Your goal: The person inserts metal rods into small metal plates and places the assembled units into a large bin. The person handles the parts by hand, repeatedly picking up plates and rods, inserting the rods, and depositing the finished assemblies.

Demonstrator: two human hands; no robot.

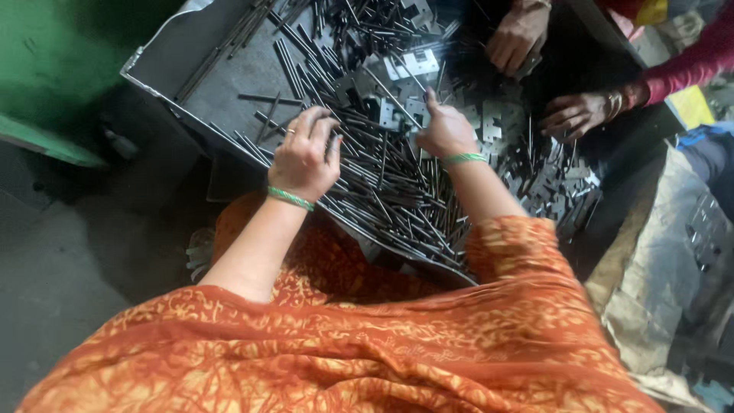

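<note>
The left hand (304, 157) rests palm-down on a heap of thin metal pins (390, 191), fingers curled loosely over several of them; whether it has actually closed on any pin I cannot tell. The right hand (445, 131) lies further in, where the pins meet a scatter of flat metal plates (489, 122) — its fingers are bent and its thumb is raised, seemingly pinching at a pin or a plate edge, though the grip itself is hidden. Both wrists carry green bangles (289, 198). To pick cleanly here, it would be wise to lift one pin by its end rather than drag across the pile, since the pins lie crossed and would snag each other. All of it sits in a shallow grey metal tray (222, 76) whose near-left part is mostly bare, with a few stray pins; the pins crowd the middle and near edge, the plates the far right. Across the tray another person's two hands (535, 69) work among the plates, one in a red sleeve (699, 61). An orange patterned garment (367, 344) fills the foreground.
</note>
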